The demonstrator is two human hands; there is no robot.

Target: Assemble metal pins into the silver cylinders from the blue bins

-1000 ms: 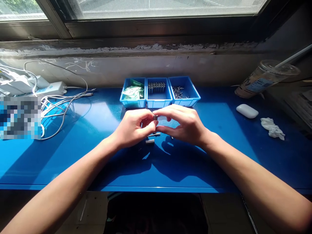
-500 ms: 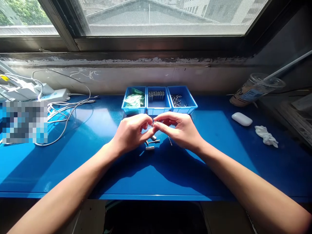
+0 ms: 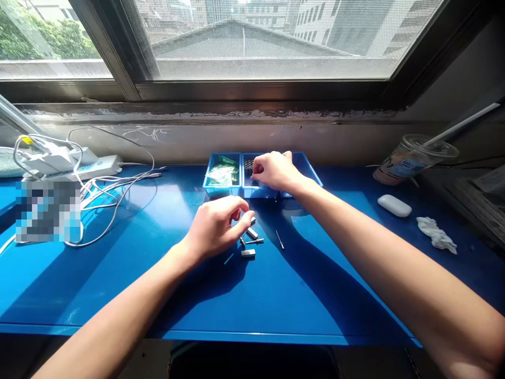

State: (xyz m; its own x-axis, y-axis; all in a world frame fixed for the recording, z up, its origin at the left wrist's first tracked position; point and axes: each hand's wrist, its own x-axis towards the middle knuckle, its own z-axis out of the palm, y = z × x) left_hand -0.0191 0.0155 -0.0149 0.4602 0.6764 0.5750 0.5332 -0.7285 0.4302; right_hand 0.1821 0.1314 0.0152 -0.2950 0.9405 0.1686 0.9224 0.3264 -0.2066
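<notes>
My left hand (image 3: 221,225) hovers above the blue table, thumb and fingers curled together; anything between the tips is too small to make out. My right hand (image 3: 275,169) reaches into the middle blue bin (image 3: 260,193), its thumb and index finger close together beside short metal tubes (image 3: 248,164) standing in rows. Whatever that pinch holds is hidden. Near my left fingertips lie a short silver block (image 3: 248,253), another silver piece (image 3: 251,232) and a thin rivet-like pin (image 3: 254,241). A second such pin (image 3: 280,240) lies farther right.
The left bin (image 3: 222,191) holds small green-and-white packets (image 3: 223,173); my right hand partly covers the right bin (image 3: 311,171). White cables (image 3: 114,181) and a power strip (image 3: 102,167) are at left. A plastic cup (image 3: 410,160), white case (image 3: 394,206) and crumpled tissue (image 3: 436,235) are at right.
My hands were together over the table. My right hand has moved away, up to the middle bin, while my left stays near the loose parts. The view has tilted up slightly.
</notes>
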